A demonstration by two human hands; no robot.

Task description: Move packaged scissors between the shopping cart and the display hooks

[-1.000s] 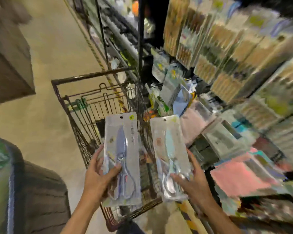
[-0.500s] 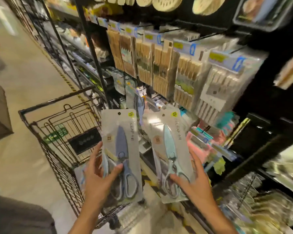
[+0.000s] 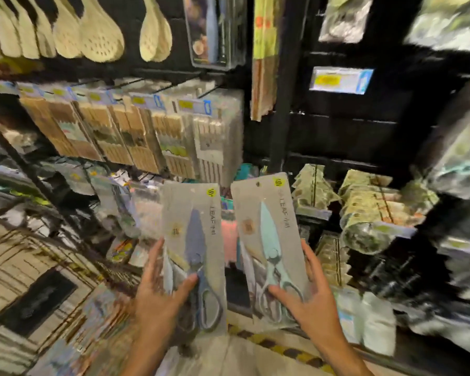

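While I faced the display rack, my left hand point(image 3: 158, 302) held the flat clear pack of dark-blue scissors point(image 3: 194, 256), thumb across its front, and my right hand point(image 3: 312, 302) held the pack of mint-green scissors point(image 3: 269, 248) likewise, both upright and apart. To hang them well, I judged each punched hole needed lining up squarely with a hook.

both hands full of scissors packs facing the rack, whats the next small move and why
Probably lift the right hand so the hole at the top of its mint-green scissors pack nears a hook. The left hand grips the dark-blue scissors pack; both packs are upright facing the display, but which hook is free is too blurred to tell.
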